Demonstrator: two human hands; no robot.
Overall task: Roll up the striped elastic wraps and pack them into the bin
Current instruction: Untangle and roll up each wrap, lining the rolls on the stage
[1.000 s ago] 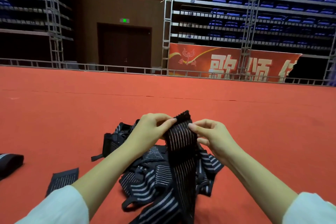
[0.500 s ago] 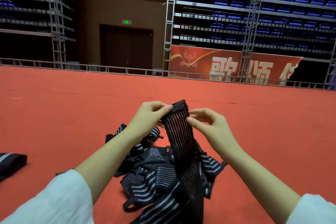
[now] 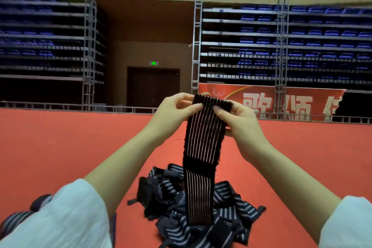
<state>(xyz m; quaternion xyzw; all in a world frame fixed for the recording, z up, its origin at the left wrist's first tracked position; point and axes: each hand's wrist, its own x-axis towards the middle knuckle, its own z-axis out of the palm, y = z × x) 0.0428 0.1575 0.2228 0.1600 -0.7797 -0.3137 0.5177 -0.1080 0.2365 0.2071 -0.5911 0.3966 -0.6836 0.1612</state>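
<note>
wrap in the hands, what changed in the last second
Both hands, left and right, raised the striped wrap so it hangs freer above the pile, top edge folded over. The view tilted up. Both hands kept their grip; the pile stayed on the red floor.

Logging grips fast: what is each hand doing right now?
Left hand: closed on the striped elastic wrap's top edge.
Right hand: closed on the same edge.

Two hands (image 3: 209,115), one lifted wrap (image 3: 201,157), one tangled pile (image 3: 193,207).
</note>
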